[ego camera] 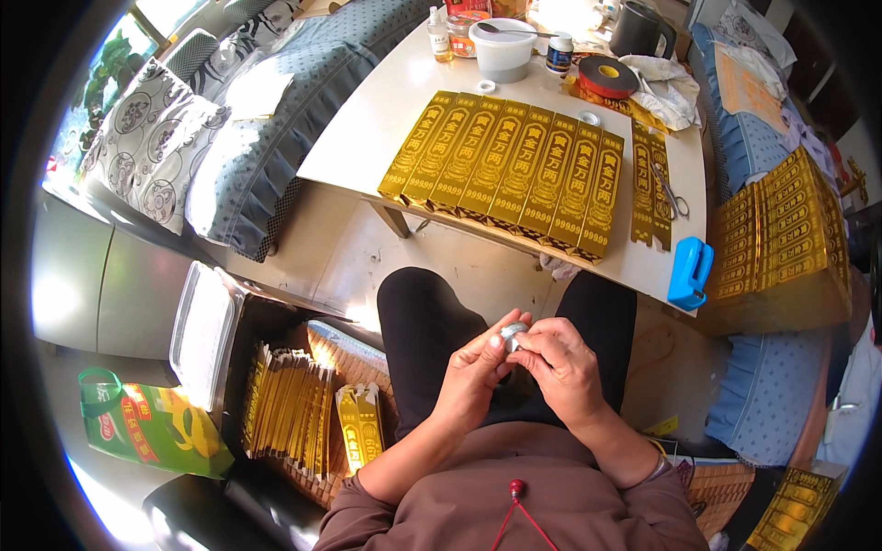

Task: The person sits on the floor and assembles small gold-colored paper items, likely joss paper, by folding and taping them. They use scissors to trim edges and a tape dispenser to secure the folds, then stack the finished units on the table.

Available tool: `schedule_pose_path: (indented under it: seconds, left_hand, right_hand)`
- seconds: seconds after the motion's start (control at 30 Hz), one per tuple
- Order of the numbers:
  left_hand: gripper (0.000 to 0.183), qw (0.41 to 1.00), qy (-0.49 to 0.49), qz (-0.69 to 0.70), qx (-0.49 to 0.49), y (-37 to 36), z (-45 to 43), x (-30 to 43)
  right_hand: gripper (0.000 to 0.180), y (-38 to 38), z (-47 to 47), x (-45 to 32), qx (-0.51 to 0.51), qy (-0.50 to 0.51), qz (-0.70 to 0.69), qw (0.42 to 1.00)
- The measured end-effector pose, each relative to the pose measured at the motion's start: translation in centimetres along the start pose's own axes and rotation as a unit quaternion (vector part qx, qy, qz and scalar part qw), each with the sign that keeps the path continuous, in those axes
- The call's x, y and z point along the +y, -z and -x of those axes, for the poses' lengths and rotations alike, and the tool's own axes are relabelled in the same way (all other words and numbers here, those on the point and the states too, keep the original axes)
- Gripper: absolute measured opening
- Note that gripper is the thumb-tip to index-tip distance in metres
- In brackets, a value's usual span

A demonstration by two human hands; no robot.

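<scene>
Over my lap, my left hand (475, 361) holds a small round silvery roll or ring (512, 335) between thumb and fingers. My right hand (558, 365) pinches the same item from the other side. What exactly it is cannot be told. On the white table ahead lies a row of gold printed cardboard boxes (506, 172), set side by side. To their right are flat gold card pieces (651, 186) with scissors (672, 193) on them, and a blue tape dispenser (690, 274) at the table corner.
The far side of the table (344, 138) holds a white tub (501, 52) with a spoon, a roll of red-and-black tape (608, 77) and a dark mug (641, 31). Gold cards (289, 406) stand in a box at left, near a green bag (155, 427). Stacked gold boxes (785, 234) stand right.
</scene>
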State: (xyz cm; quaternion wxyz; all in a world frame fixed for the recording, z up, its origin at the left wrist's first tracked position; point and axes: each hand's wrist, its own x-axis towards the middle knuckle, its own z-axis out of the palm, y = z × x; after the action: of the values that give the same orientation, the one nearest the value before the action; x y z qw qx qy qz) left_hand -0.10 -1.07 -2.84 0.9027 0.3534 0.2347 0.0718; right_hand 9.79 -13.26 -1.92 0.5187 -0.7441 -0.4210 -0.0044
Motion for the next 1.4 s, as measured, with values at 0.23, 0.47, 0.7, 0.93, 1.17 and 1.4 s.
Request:
schedule_pose_path:
  seconds: [0.23,0.47,0.7,0.93,1.17,1.4]
  left_hand:
    - [0.048,0.999,0.020,-0.010,-0.026,0.6,0.2,-0.2]
    - [0.033,0.992,-0.062,-0.091,-0.065,1.0,0.6,0.8]
    - [0.024,0.992,-0.099,-0.084,0.005,0.5,1.3,0.0]
    - [0.026,0.992,-0.074,-0.095,-0.031,0.4,1.1,0.0]
    - [0.026,0.993,-0.084,-0.079,-0.021,-0.4,1.5,-0.4]
    - [0.027,0.994,-0.087,-0.063,-0.008,-1.0,1.6,-0.9]
  right_hand:
    - [0.037,0.1,-0.4,1.4,-0.002,-0.167,-0.205,0.964]
    - [0.042,1.4,0.5,2.3,-0.120,-0.149,-0.238,0.952]
    - [0.034,1.0,0.2,2.0,-0.074,-0.098,-0.240,0.963]
    - [0.030,1.4,0.6,2.5,-0.079,-0.143,-0.387,0.907]
    - [0.031,1.2,0.7,2.5,-0.070,-0.154,-0.408,0.897]
    - [0.030,0.9,0.9,2.7,-0.050,-0.145,-0.400,0.904]
